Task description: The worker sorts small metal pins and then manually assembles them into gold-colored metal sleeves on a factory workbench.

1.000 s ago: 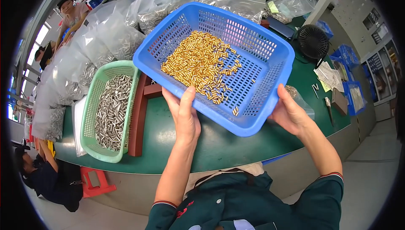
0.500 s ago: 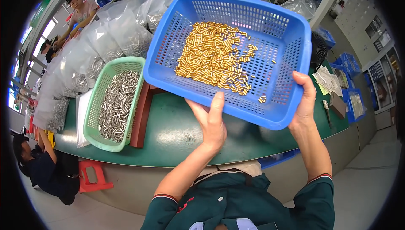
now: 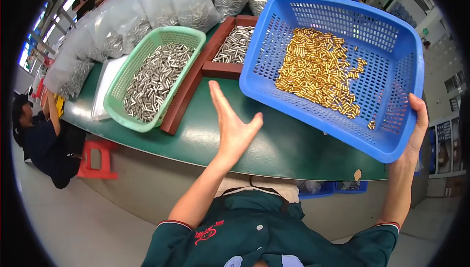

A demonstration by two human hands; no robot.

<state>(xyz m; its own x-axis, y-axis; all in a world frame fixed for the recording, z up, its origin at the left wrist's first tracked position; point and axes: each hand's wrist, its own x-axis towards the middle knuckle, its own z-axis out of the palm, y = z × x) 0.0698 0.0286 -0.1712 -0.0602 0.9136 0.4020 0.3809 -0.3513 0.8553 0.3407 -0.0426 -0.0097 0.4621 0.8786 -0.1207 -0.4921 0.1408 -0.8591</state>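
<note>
Lowest in the frame I see my own dark green shirt, and both forearms rising from it. My left hand (image 3: 234, 129) is at centre frame, empty, palm open and fingers spread, thumb pointing right; it touches nothing and hangs over the green counter (image 3: 274, 144). The near left corner of the blue basket (image 3: 391, 66) lies just up and to the right of it, close to the fingertips but apart from them.

My right hand (image 3: 415, 132) is at the right edge of the frame, closed on the basket's near right corner, fingers curled under the rim. So only that hand carries it, and the basket is tilted, its near right corner lowest. Its long axis runs from upper left to lower right. The brass pins (image 3: 318, 71) lie heaped in the middle, with a few strays toward the low corner.

Farther out, left of centre, a green basket (image 3: 193, 36) of silver pins stands on the counter beside a brown wooden tray (image 3: 218, 68). Clear bags (image 3: 161, 7) of parts line the far edge at the upper left.
</note>
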